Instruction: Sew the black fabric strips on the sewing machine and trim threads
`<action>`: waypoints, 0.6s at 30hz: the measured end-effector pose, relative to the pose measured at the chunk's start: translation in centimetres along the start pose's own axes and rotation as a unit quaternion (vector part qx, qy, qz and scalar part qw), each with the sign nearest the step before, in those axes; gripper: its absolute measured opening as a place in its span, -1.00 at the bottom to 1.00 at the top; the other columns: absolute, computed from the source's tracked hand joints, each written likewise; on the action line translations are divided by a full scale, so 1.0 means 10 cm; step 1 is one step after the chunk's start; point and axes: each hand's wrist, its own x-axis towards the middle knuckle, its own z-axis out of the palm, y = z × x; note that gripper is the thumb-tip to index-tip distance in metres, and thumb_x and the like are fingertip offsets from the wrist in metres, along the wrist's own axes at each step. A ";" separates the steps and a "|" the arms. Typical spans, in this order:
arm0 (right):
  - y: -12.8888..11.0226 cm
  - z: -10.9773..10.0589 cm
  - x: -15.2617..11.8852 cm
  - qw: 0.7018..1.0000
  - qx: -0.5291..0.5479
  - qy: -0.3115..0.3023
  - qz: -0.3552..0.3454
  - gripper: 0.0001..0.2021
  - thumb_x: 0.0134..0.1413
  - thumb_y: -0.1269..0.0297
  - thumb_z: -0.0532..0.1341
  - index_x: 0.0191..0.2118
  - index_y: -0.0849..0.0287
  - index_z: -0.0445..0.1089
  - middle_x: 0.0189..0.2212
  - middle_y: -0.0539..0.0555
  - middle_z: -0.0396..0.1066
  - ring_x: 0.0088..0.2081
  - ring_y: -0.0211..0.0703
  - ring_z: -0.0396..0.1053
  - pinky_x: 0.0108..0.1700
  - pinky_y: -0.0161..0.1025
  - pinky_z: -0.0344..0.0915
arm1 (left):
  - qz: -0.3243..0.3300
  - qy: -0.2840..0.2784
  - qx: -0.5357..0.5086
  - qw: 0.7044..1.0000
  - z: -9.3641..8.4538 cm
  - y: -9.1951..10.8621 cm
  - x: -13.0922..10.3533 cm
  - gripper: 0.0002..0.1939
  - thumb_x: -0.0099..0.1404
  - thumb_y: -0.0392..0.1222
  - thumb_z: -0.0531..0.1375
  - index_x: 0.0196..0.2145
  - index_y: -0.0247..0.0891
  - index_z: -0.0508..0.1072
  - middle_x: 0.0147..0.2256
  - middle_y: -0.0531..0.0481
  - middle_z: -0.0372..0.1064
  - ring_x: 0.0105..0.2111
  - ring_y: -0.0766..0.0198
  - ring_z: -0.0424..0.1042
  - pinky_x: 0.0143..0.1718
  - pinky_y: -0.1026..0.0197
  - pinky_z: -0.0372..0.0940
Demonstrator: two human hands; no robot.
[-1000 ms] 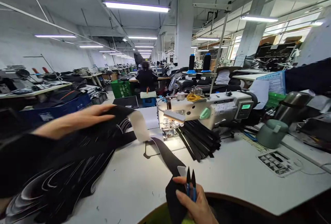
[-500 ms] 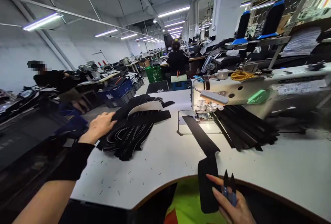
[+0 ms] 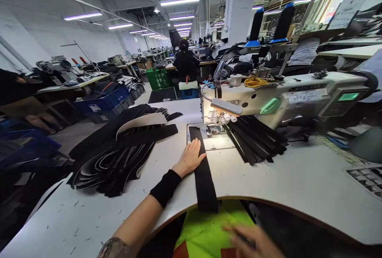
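Note:
A long black fabric strip (image 3: pixel 205 180) runs from beside the sewing machine's needle area to the table's curved front edge, its near end hanging over. My left hand (image 3: pixel 191 156) lies on the strip's upper part, palm down with fingers stretched out. Over the bright yellow-green cloth at the bottom, my right hand (image 3: pixel 249 240) is smeared by motion; something dark, blurred, shows at its fingers. The sewing machine (image 3: pixel 221 117) has its lamp lit.
Left on the white table (image 3: pixel 167 174) lies a pile of black curved pieces (image 3: pixel 113 166). Black strips (image 3: pixel 256 140) fan out right of the needle. A blue crate (image 3: pixel 104 101) stands beyond on the left. A person (image 3: pixel 185 61) sits farther back.
My left hand has moved right, from the pile onto the strip. The strip's folded near end now lies straight. My right hand has moved down and left, away from the strip. The view has turned right.

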 end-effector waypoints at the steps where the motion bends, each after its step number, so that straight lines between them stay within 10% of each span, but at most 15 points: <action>1: -0.09 -0.23 0.14 0.996 -0.073 0.057 -0.013 -0.57 0.11 -0.05 -0.01 -0.37 0.10 0.49 -0.61 0.01 0.38 -0.44 -0.12 0.36 -0.30 -0.26 0.27 | 0.005 0.010 -0.002 1.000 0.01 -0.03 0.01 -0.41 0.34 -0.05 -0.07 0.18 -0.56 0.00 0.21 -0.39 -0.11 0.23 0.02 -0.13 0.21 -0.04 -0.10; 7: -0.45 -1.26 1.36 0.924 -0.306 0.231 0.012 -0.79 0.11 0.38 0.02 -0.24 0.22 0.38 -0.27 0.15 0.39 -0.19 -0.07 0.33 -0.13 -0.16 0.20 | 0.011 0.050 -0.008 0.999 0.05 -0.05 -0.03 -0.42 0.33 -0.04 -0.05 0.16 -0.52 0.06 0.19 -0.39 -0.05 0.21 0.01 -0.07 0.19 -0.06 -0.03; 12: -0.49 -1.40 1.87 0.897 -0.375 0.222 0.078 -0.82 0.13 0.24 0.12 -0.23 0.24 0.33 -0.31 0.06 0.36 -0.25 -0.16 0.33 -0.14 -0.07 0.24 | 0.003 0.043 -0.017 0.999 0.04 -0.03 -0.06 -0.39 0.31 -0.03 -0.01 0.17 -0.54 0.04 0.20 -0.37 -0.07 0.22 0.02 -0.08 0.20 -0.02 -0.04; 18: -0.59 -1.40 1.85 0.910 -0.366 0.187 0.050 -0.76 0.02 0.39 0.09 -0.16 0.30 0.35 -0.34 0.13 0.43 -0.24 -0.10 0.38 -0.17 -0.16 0.27 | -0.004 0.042 -0.024 0.999 0.02 -0.02 -0.10 -0.38 0.32 -0.01 -0.03 0.17 -0.54 0.03 0.21 -0.34 -0.08 0.22 0.04 -0.10 0.21 0.00 -0.07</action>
